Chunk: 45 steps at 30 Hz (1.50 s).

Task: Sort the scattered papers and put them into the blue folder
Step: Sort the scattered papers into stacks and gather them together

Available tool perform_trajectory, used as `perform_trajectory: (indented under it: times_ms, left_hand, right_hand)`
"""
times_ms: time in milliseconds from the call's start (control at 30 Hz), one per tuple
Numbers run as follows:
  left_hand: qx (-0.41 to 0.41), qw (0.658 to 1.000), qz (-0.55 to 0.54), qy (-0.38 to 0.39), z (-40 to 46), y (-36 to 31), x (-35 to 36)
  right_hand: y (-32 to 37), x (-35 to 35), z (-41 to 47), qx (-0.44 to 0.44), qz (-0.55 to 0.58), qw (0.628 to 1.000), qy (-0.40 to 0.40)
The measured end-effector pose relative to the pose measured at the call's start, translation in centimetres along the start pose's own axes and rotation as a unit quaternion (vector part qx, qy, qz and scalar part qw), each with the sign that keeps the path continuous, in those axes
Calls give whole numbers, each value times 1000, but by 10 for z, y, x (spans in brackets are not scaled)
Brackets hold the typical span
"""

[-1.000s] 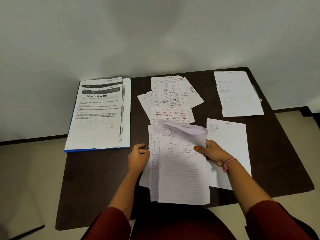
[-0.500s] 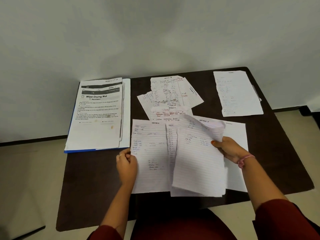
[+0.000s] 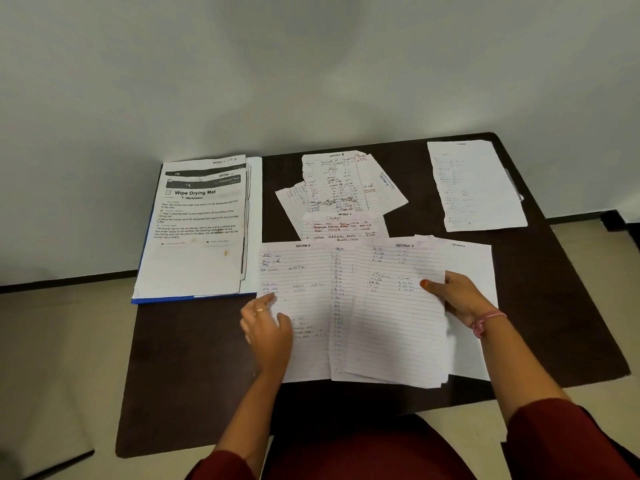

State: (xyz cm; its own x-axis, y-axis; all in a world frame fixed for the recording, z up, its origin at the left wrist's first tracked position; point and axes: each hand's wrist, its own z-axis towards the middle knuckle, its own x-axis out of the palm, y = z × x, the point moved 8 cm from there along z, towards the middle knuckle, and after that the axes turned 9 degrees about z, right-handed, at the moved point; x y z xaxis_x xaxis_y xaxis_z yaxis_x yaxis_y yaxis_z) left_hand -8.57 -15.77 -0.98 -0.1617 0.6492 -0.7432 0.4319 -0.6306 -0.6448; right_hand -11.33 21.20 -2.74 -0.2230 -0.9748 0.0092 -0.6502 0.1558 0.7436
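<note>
Scene: You sit at a dark table (image 3: 194,368), lined sheets fanned out before you, the blue folder (image 3: 162,299) lying open at the far left corner under a stack of printed pages (image 3: 197,233).
Left hand: Your left hand (image 3: 268,332) rests on the Section 3 sheet (image 3: 298,282) just right of the folder, fingers relaxed and spread, clasping nothing.
Right hand: Your right hand (image 3: 457,299) pinches the right edge of the Section 5 stack (image 3: 394,317), thumb on top, further right of the folder.
Other papers: A ragged pile (image 3: 341,188) lies right of the folder near the back edge; a single sheet (image 3: 474,185) sits far right of it, well apart.
Risk: The pinched stack is thin and floppy; lifted by one edge, its lower sheets could slide out and mix with the page beneath. Overlapping section sheets could be filed in the wrong order if headings go unread.
Materials: Thin ruled paper, handwritten, some with torn tops; smooth matt tabletop; the folder looks like stiff card or plastic, I cannot tell which.
</note>
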Motion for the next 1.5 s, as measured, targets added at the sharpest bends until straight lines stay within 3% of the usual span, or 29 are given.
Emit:
perform_trajectory:
  times_ms: [267,533,700,900,1133,1500]
  left_hand:
    - [202,974,54,91,-34,-53,35]
    - [249,955,65,146,-53,-78,57]
    - [187,959,63,202,-60,-80,77]
    - [122,958,178,189,-62,-81,88]
    - [126,955,201,180,-70,-104,105]
    - [125,961,183,168,-76,-136,129]
  right_hand:
    - [-1,-19,-10,17,55,998,-4]
    - [-10,-76,-17,52,68,995,-46]
    - [-14,-109,-23,49,92,992,-75]
    - [-11,-128,-20,50,103,990,-87]
    - [-3,-135,-7,51,91,992,-73]
    - [46,-131,16,-26,115,992,-42]
